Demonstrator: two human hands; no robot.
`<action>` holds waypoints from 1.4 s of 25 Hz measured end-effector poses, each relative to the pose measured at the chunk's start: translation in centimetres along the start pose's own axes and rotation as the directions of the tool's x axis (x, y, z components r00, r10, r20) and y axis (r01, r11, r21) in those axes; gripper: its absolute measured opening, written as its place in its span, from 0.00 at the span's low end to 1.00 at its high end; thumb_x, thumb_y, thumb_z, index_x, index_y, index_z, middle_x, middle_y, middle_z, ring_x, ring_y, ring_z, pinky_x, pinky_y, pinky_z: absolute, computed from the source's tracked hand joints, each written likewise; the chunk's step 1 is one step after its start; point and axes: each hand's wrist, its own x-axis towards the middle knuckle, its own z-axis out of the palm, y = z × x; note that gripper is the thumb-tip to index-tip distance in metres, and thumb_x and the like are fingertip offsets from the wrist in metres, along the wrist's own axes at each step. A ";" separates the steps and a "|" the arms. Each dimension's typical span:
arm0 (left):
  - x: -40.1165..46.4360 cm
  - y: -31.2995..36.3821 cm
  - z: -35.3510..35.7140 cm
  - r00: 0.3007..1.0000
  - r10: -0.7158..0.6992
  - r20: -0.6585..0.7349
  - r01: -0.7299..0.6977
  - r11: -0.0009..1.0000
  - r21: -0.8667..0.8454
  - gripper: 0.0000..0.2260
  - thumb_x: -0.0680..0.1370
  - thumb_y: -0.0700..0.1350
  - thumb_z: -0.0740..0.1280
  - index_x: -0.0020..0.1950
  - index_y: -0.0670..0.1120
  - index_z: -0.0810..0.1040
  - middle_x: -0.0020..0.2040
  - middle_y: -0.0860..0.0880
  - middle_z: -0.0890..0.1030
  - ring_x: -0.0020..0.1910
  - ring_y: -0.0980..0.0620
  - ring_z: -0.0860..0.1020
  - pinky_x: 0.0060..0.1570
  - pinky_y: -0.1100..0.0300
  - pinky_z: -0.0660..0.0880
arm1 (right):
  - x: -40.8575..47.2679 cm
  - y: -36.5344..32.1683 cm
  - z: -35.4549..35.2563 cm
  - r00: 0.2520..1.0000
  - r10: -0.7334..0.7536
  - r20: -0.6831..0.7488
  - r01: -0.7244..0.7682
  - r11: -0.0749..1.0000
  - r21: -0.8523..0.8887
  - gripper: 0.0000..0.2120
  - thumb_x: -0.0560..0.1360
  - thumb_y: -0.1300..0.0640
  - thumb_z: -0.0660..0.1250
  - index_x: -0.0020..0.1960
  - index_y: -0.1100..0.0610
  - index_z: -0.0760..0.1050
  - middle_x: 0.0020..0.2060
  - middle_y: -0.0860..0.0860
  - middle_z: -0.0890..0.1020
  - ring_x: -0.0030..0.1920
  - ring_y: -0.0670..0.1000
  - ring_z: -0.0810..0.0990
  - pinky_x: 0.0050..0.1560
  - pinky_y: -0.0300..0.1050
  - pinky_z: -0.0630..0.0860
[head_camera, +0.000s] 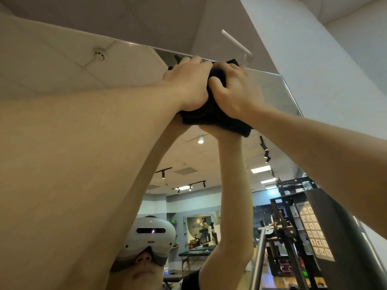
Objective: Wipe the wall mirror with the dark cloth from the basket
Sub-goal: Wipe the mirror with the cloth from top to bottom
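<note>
Both hands, left hand (189, 80) and right hand (234, 88), reach overhead side by side, fingers curled around a bunched dark cloth (211, 116) pressed against the wall mirror (270, 88) near its top edge, upper centre of frame.

Black cloth (211, 116), white headset (150, 237) with a dark band, off-white ceiling tiles in a grid, pale grey wall (314, 59), black rack (293, 206), beige chart (316, 233) with dark figures.
</note>
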 end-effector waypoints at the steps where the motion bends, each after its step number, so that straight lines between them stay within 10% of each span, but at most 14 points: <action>1: -0.3 -1.4 -0.8 1.000 0.004 0.004 -0.004 1.000 -0.003 0.19 0.79 0.42 0.62 0.70 0.49 0.69 0.70 0.46 0.70 0.72 0.42 0.66 0.63 0.41 0.71 | 0.5 -1.3 0.7 1.000 -0.008 -0.002 0.008 1.000 -0.006 0.23 0.76 0.43 0.55 0.65 0.50 0.78 0.59 0.51 0.82 0.61 0.54 0.76 0.60 0.51 0.72; 25: -13.6 -32.8 -19.4 0.996 -0.085 0.002 0.085 0.996 0.014 0.07 0.77 0.43 0.61 0.54 0.48 0.71 0.56 0.45 0.73 0.57 0.39 0.75 0.56 0.45 0.72 | 8.3 -36.4 15.4 0.990 -0.143 -0.004 0.143 0.990 0.016 0.22 0.79 0.38 0.55 0.60 0.52 0.76 0.57 0.52 0.80 0.61 0.57 0.74 0.64 0.55 0.69; 35: -16.1 -36.5 -20.9 0.995 -0.097 -0.027 0.095 0.993 -0.068 0.10 0.74 0.49 0.59 0.54 0.49 0.70 0.56 0.47 0.73 0.56 0.43 0.74 0.53 0.52 0.69 | 8.0 -40.4 17.1 0.992 -0.120 -0.031 0.120 0.993 0.004 0.22 0.79 0.38 0.56 0.62 0.51 0.76 0.58 0.50 0.80 0.62 0.55 0.74 0.52 0.50 0.65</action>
